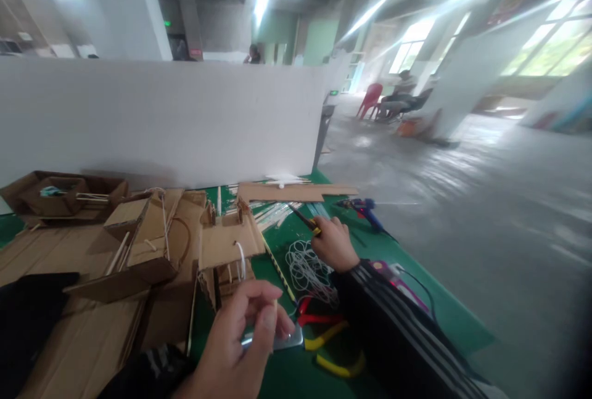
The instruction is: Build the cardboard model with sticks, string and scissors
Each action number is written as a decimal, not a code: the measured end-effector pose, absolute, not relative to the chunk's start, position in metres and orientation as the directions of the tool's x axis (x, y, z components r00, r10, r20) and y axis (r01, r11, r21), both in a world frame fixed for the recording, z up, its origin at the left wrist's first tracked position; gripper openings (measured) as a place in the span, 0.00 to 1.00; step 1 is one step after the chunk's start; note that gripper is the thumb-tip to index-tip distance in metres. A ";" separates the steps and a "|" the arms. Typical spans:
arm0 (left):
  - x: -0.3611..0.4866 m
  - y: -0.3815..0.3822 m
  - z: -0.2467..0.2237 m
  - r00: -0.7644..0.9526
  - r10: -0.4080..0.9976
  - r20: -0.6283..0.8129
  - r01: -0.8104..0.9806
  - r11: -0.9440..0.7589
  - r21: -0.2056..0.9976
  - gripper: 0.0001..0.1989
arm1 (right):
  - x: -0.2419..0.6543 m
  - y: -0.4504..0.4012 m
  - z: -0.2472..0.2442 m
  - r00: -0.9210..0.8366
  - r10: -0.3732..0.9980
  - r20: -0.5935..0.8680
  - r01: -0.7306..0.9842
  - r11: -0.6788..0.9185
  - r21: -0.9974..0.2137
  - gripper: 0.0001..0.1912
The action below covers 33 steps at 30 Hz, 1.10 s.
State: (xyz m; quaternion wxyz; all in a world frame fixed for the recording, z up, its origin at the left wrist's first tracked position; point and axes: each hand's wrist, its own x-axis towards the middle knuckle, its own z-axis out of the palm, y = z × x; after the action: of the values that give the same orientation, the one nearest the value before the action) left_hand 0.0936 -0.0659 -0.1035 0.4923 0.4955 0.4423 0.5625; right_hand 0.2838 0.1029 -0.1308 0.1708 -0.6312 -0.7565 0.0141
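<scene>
My left hand (252,331) is in the lower middle, its fingers pinched around a short pale stick (275,305) seen almost end-on. My right hand (335,243) reaches farther out, wrapped around a dark pointed tool (303,219) with yellow on its handle; its exact kind is unclear. That tool's tip is near a pile of thin wooden sticks (276,215). Beneath the right hand lies a tangle of white cord (308,269). Left of my left hand stands a small cardboard structure (229,240) with a white loop. Red handles (319,319) and yellow handles (340,367) lie by my right sleeve.
A blue glue gun (367,209) lies at the green table's right edge, near a purple power strip (407,291). Cardboard models (143,238) fill the left side. A flat cardboard strip (287,192) lies at the back, before a white partition (161,115).
</scene>
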 end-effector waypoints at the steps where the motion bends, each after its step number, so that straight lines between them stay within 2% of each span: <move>1: 0.093 -0.066 -0.104 -0.016 0.992 0.124 -0.110 -0.125 0.986 0.17 | 0.284 0.104 -0.134 -0.147 0.963 0.226 0.954 0.198 -0.226 0.10; 9: 0.093 -0.063 -0.123 0.152 0.965 0.214 0.039 -0.222 0.974 0.13 | 0.280 0.109 -0.147 -0.154 0.969 0.193 0.971 0.184 -0.150 0.07; 15: 0.101 -0.062 -0.159 0.280 0.951 0.128 0.169 -0.180 0.969 0.08 | 0.279 0.110 -0.156 -0.170 0.970 0.176 0.974 0.192 -0.117 0.04; 19: 0.101 -0.062 -0.171 0.333 0.935 0.121 0.199 -0.195 0.960 0.05 | 0.278 0.112 -0.161 -0.162 0.972 0.170 0.976 0.184 -0.120 0.09; 25: 0.100 -0.061 -0.178 0.353 0.931 0.094 0.197 -0.172 0.965 0.04 | 0.276 0.115 -0.164 -0.124 0.973 0.196 0.977 0.155 -0.148 0.09; 33: 0.097 -0.060 -0.181 0.427 0.901 0.082 0.265 -0.211 0.941 0.02 | 0.276 0.112 -0.159 -0.053 0.969 0.243 0.985 0.090 -0.144 0.16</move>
State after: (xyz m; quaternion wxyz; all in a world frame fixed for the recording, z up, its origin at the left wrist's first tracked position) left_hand 0.0975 -0.0597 -0.1806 0.4707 0.7012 0.4156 0.3377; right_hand 0.2764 0.1120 -0.1585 0.1394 -0.6739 -0.7250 -0.0301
